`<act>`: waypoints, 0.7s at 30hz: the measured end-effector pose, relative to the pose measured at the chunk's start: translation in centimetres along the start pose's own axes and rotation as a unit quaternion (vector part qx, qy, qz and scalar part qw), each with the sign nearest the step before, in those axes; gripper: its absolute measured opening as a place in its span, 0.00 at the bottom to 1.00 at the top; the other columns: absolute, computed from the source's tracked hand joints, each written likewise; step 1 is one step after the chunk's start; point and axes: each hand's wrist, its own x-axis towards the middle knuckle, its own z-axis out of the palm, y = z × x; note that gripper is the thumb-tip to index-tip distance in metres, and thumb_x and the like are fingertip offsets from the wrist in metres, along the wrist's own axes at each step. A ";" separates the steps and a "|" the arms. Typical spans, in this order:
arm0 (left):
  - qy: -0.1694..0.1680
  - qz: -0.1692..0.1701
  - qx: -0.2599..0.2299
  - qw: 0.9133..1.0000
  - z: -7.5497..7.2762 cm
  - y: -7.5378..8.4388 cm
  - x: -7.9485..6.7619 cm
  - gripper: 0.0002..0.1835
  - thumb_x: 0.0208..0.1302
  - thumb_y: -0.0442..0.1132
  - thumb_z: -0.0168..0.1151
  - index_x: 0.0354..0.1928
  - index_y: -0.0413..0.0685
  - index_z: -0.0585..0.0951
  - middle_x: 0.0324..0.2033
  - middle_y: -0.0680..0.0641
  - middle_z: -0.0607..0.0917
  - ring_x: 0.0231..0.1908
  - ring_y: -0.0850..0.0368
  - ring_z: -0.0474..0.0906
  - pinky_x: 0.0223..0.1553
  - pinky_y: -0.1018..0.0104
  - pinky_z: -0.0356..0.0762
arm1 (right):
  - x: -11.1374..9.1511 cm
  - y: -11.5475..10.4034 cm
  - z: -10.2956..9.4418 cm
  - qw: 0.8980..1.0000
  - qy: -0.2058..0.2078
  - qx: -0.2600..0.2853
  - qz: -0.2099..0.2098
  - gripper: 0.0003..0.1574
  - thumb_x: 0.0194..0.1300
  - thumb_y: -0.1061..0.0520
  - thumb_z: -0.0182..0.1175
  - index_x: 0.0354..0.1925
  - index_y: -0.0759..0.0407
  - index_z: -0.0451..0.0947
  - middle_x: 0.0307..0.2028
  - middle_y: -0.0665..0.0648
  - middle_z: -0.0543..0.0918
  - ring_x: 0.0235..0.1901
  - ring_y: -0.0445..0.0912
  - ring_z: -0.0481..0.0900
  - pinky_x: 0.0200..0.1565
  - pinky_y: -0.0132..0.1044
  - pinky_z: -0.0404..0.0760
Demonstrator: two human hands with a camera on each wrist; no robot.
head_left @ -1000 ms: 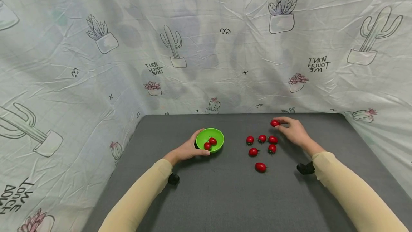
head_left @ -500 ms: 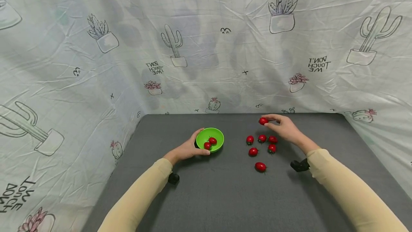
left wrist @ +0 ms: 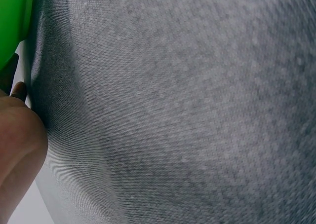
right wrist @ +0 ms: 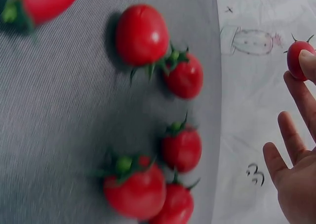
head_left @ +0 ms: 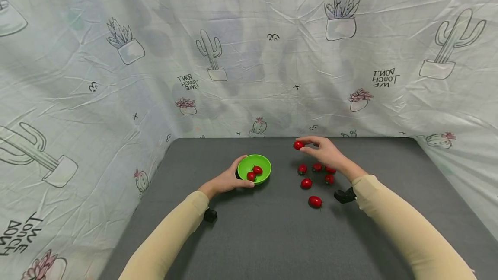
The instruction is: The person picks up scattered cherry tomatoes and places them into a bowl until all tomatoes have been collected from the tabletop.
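Note:
A small green bowl (head_left: 248, 164) stands on the dark grey table, left of centre in the head view. Two cherry tomatoes (head_left: 257, 170) lie in it. My left hand (head_left: 227, 181) grips the bowl from its left side, thumb along the near wall and fingers at the far side. Above the table's back part, my right hand (head_left: 327, 152) pinches a cherry tomato (head_left: 298, 145) between thumb and index finger. That tomato's green stem shows in the right wrist view, where the other fingers spread apart. Several more cherry tomatoes (head_left: 306, 183) rest on the table below the right hand.
The grey table (head_left: 264, 237) ends at the back against a pale curtain (head_left: 241, 103) printed with cacti. The curtain also runs along the left side. One tomato (head_left: 315, 202) lies nearer than the rest of the loose group.
The right hand has moved left with the pinched tomato, from the right of the loose tomatoes to above their left side. The left hand and bowl have stayed in place.

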 end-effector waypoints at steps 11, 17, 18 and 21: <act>0.006 -0.005 0.003 1.000 0.2 0.1 -0.1 0.57 0.60 0.52 0.77 0.82 0.67 0.48 0.78 0.45 0.54 0.76 0.44 0.52 0.71 0.40 0.54 | 1.8 -2.0 2.6 1.000 -0.018 0.014 -0.008 0.25 0.75 0.48 0.62 0.67 0.48 0.78 0.65 0.55 0.77 0.71 0.54 0.66 0.70 0.58 0.59; 0.012 -0.005 -0.006 1.000 0.2 0.0 0.0 0.56 0.60 0.50 0.77 0.82 0.67 0.49 0.77 0.44 0.56 0.75 0.44 0.54 0.70 0.40 0.54 | 2.6 -2.6 4.2 0.999 -0.031 0.014 -0.011 0.23 0.75 0.49 0.62 0.66 0.47 0.79 0.63 0.53 0.79 0.69 0.52 0.68 0.71 0.57 0.59; 0.011 -0.004 -0.006 1.000 0.2 0.0 0.0 0.56 0.60 0.49 0.77 0.82 0.67 0.49 0.77 0.44 0.56 0.75 0.44 0.54 0.71 0.40 0.54 | 2.7 -2.7 4.5 0.999 -0.034 0.014 -0.013 0.24 0.75 0.49 0.62 0.66 0.49 0.79 0.63 0.53 0.79 0.69 0.53 0.68 0.71 0.58 0.58; 0.013 -0.004 -0.004 1.000 0.2 0.0 0.0 0.56 0.61 0.49 0.77 0.82 0.65 0.49 0.77 0.44 0.57 0.75 0.44 0.54 0.71 0.39 0.53 | 3.1 -3.1 5.2 0.999 -0.042 0.016 -0.020 0.25 0.75 0.49 0.63 0.66 0.52 0.79 0.61 0.54 0.80 0.69 0.54 0.68 0.70 0.61 0.57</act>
